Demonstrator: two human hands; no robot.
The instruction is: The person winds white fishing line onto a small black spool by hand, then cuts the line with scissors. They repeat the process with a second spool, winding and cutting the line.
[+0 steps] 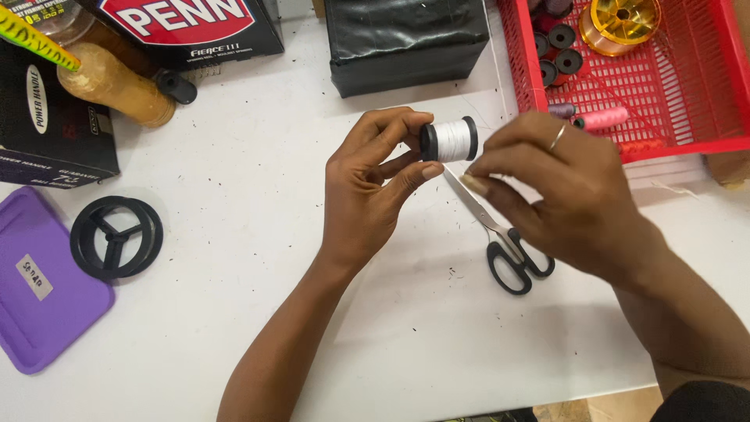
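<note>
Above a white table (234, 195), the left hand (367, 195) pinches a small black-flanged spool (451, 140) of white thread by its left end, while the right hand (558, 187), fingers drawn narrow, meets its right flange. The spool looks full and no loose strand shows, so the work seems barely begun; scissors (500, 242) lie untouched just below. Its long axis runs left to right, roughly level.

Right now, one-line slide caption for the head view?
Left hand holds a black-flanged spool of white thread; right hand touches it above black-handled steel scissors.
</note>
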